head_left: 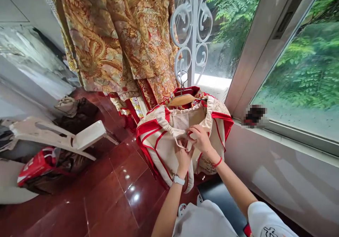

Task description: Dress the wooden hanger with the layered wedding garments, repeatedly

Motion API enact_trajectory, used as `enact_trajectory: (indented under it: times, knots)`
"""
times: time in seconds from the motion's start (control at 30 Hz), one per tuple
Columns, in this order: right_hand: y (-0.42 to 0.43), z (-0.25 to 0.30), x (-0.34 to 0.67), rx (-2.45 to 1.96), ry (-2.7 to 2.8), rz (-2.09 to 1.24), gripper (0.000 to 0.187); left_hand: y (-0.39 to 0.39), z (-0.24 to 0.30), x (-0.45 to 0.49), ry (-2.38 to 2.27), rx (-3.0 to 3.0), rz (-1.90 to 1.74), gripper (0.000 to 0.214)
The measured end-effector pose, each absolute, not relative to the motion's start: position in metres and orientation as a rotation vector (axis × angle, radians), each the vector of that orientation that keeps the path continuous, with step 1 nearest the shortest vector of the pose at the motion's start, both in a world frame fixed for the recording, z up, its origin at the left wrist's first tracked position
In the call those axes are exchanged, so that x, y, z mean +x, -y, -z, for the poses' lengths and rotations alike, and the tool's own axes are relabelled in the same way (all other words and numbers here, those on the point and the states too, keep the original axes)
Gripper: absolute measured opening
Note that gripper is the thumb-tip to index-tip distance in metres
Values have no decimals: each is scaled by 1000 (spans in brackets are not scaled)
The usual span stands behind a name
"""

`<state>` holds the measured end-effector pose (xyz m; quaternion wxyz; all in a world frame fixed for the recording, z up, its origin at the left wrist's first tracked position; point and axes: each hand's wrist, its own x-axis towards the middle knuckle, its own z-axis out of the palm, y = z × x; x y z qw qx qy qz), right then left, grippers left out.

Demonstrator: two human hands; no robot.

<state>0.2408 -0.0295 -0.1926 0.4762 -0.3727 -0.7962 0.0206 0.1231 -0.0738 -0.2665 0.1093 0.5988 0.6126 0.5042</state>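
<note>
A cream and red skirt (159, 138) hangs from a wooden hanger (182, 99) hooked on a white scrolled window grille (194, 29). At its waist both hands meet on thin cream ties (181, 137). My left hand (184, 157), with a white watch at the wrist, pinches the ties from below. My right hand (200, 138), with a red cord at the wrist, grips the ties and waistband from the right. Behind it hangs a gold and red embroidered robe (116, 36).
The floor is glossy dark red tile (119, 194). A white plastic chair (66, 136) lies tipped at the left, with a red bag (37, 164) beneath it and dark clothing behind. A window and sill (291, 138) run along the right.
</note>
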Motion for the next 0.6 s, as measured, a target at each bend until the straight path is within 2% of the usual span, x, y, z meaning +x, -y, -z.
enact_trajectory:
  times: [0.13,0.37,0.6]
  knots:
    - [43,192,236,-937,1895,-170,28,54,241,116,-1723,1776,-1341,24]
    - [42,205,211,-920,1728,-170,18,71,245,93,-1647,1738,-1308,38]
    - [39,219,204,-811,1579,-281,17,70,272,73,-1573,1789,-1423,36]
